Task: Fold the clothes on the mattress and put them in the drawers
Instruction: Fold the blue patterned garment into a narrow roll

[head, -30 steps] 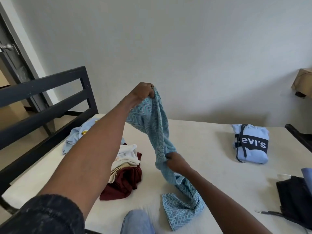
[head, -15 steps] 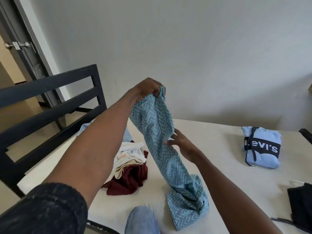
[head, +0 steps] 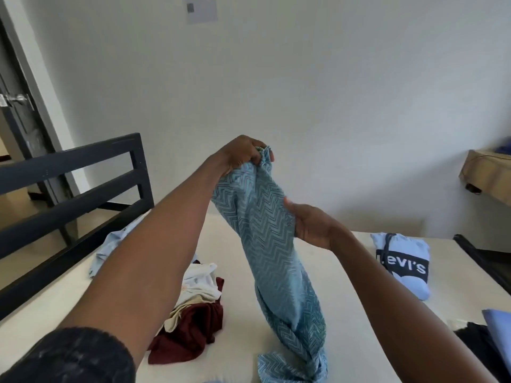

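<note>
My left hand (head: 242, 154) grips the bunched top of a light blue zigzag-patterned garment (head: 265, 244) and holds it up over the cream mattress (head: 345, 313). The cloth hangs down in a column and its lower end is crumpled on the mattress. My right hand (head: 312, 223) is at the garment's right side about a third of the way down, its fingers tucked behind the cloth; whether they grip it I cannot tell. A heap of unfolded clothes lies to the left: white (head: 199, 280), maroon (head: 190, 330) and pale blue (head: 110, 247) pieces.
A folded light blue Levi's top (head: 403, 265) lies at the right of the mattress. Dark and blue clothes (head: 486, 338) sit at the right edge. A black bed rail (head: 72, 183) runs along the left, a door (head: 19, 106) behind it. A tan surface (head: 489, 172) stands at far right.
My left hand has kept the garment raised. My right hand has slid up the hanging cloth from near its lower part to its upper right side. The view has tilted upward.
</note>
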